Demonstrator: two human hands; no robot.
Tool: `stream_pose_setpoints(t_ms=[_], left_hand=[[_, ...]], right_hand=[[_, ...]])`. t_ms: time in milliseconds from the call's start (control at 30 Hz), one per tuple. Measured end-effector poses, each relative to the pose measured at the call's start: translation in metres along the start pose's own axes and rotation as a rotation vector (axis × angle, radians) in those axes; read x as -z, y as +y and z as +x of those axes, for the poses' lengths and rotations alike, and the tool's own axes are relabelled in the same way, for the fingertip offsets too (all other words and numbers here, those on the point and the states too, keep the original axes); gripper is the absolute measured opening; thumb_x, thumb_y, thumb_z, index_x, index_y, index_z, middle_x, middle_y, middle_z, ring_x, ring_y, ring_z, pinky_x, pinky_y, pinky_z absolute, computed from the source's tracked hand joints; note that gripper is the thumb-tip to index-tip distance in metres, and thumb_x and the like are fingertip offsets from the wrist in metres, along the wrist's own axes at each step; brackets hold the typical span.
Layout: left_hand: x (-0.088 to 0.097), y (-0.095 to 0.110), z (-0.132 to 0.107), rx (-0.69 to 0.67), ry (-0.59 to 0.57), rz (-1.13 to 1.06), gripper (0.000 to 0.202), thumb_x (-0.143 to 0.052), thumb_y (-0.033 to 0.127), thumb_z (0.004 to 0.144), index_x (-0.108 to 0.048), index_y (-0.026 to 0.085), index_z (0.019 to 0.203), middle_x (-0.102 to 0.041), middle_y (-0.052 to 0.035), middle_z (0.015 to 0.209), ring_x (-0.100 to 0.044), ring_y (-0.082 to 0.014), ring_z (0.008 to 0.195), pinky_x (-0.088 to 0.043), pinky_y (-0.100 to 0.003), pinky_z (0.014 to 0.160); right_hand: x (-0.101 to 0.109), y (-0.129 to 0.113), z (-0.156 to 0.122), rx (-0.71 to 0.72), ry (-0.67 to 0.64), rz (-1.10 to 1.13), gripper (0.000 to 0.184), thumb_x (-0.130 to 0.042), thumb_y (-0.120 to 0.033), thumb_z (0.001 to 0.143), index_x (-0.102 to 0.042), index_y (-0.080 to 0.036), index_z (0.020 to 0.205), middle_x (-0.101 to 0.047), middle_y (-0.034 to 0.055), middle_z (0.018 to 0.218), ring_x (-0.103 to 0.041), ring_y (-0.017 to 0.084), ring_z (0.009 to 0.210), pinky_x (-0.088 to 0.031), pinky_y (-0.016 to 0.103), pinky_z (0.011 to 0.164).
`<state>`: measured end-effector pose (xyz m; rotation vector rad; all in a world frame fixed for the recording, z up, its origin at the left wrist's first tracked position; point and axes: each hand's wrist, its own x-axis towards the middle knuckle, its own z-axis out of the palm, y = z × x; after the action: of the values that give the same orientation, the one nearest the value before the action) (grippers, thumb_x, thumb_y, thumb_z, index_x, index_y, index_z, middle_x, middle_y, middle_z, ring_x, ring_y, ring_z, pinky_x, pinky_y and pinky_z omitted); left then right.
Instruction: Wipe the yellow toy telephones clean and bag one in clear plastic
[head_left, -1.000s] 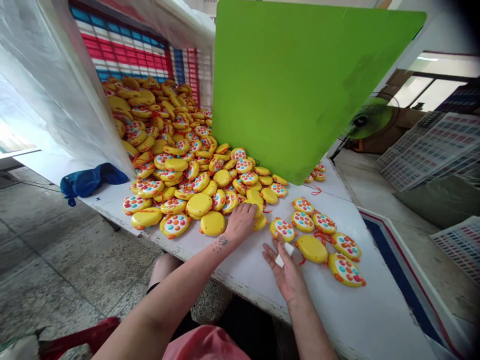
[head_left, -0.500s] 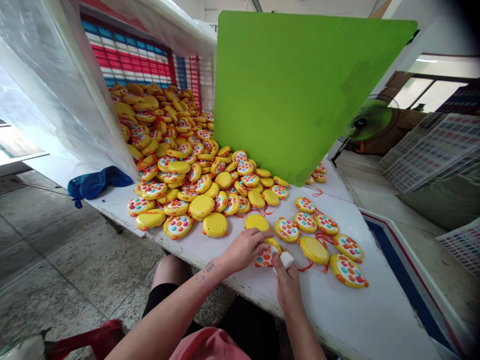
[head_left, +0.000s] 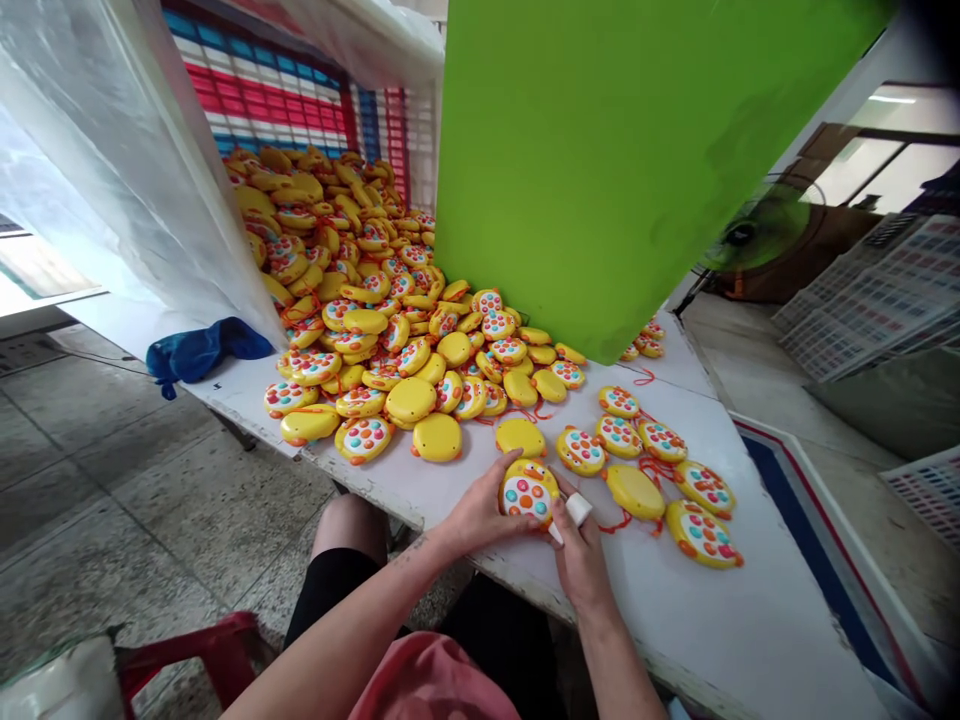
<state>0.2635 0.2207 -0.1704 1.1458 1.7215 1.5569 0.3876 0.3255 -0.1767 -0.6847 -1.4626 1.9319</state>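
My left hand [head_left: 480, 512] is closed around the left edge of a yellow duck-faced toy [head_left: 528, 496], its thumb along the lower rim. The toy's white front, with raised coloured dots, faces up toward me. In my right hand [head_left: 581, 560] sits a small white block-like piece [head_left: 578, 508], with a pointed white end showing below the thumb; its kind I cannot make out. That hand's fingers also touch the toy's right edge. Just beyond my hands a similar toy [head_left: 520, 437] lies back side up on the white table [head_left: 480, 480].
A large heap of the same toys [head_left: 360, 300] spreads from the back left. Several more with orange cords lie at right, including one toy [head_left: 703, 533] nearest the table's right edge. A green board [head_left: 600, 180] stands behind; a blue cloth [head_left: 206, 352] lies left.
My left hand has gone from lying over the toy to gripping its left side. The toy is now raised and its face shows. The view has tilted slightly downward.
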Motion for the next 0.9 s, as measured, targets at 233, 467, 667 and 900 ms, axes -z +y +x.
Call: stream_pose_setpoints(t_ms=[233, 467, 667, 900], left_hand=[[0.003, -0.002, 0.001, -0.018, -0.033, -0.074, 0.086, -0.065, 0.046, 0.082, -0.018, 0.018, 0.149, -0.049, -0.014, 0.14, -0.053, -0.0263, 0.121, -0.044, -0.04, 0.103], [0.005, 0.0, 0.0, -0.018, 0.009, -0.026, 0.053, -0.047, 0.047, 0.093, -0.039, 0.018, 0.136, -0.059, -0.01, 0.125, -0.058, -0.0223, 0.11, -0.046, -0.037, 0.097], [0.002, -0.002, -0.001, -0.075, -0.006, -0.107, 0.057, -0.05, 0.049, 0.091, -0.039, 0.018, 0.137, -0.057, -0.0118, 0.129, -0.057, -0.0245, 0.112, -0.047, -0.038, 0.096], [0.0, -0.009, -0.003, -0.18, 0.206, -0.017, 0.051, -0.045, 0.047, 0.094, -0.041, 0.017, 0.135, -0.052, -0.0154, 0.129, -0.051, -0.0253, 0.12, -0.045, -0.042, 0.099]], right_hand=[[0.003, 0.002, 0.0, -0.002, -0.059, 0.011, 0.057, -0.066, -0.047, 0.083, -0.052, -0.024, 0.133, -0.061, 0.0087, 0.129, -0.059, 0.027, 0.115, -0.051, 0.041, 0.093], [0.001, -0.004, -0.002, 0.064, -0.13, -0.135, 0.057, -0.066, -0.044, 0.084, -0.051, -0.024, 0.135, -0.057, 0.0082, 0.135, -0.055, 0.027, 0.12, -0.048, 0.039, 0.098], [0.003, -0.002, 0.0, 0.025, -0.032, -0.112, 0.059, -0.073, -0.042, 0.077, -0.055, -0.026, 0.131, -0.061, 0.0064, 0.128, -0.059, 0.026, 0.114, -0.054, 0.037, 0.089], [0.034, -0.002, 0.012, -0.243, -0.138, 0.858, 0.016, -0.068, -0.017, 0.077, -0.059, -0.019, 0.091, -0.061, -0.0036, 0.07, -0.05, 0.002, 0.044, -0.041, 0.007, 0.035]])
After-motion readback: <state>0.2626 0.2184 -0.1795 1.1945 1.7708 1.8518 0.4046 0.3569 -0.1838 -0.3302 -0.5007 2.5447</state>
